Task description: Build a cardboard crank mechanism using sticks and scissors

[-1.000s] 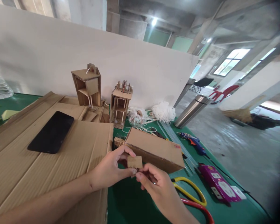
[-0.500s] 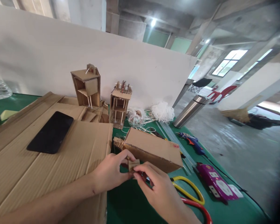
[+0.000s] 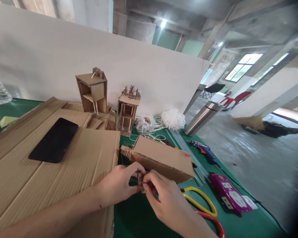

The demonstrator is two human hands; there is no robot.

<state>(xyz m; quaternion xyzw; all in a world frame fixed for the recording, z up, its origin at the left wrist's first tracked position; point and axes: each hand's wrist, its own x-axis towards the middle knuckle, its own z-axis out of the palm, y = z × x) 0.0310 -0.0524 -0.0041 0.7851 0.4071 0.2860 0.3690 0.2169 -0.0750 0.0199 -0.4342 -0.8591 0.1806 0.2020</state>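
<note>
The left hand (image 3: 120, 183) and right hand (image 3: 167, 201) pinch a small card (image 3: 140, 177) between their fingertips — most of it hidden. It sits above the green table (image 3: 136, 216), near the box (image 3: 162, 153) — just on its near side.

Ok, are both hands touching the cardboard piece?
Touching. The head view shows the left hand and right hand with fingertips against the cardboard piece, though they hide much of it.
</note>
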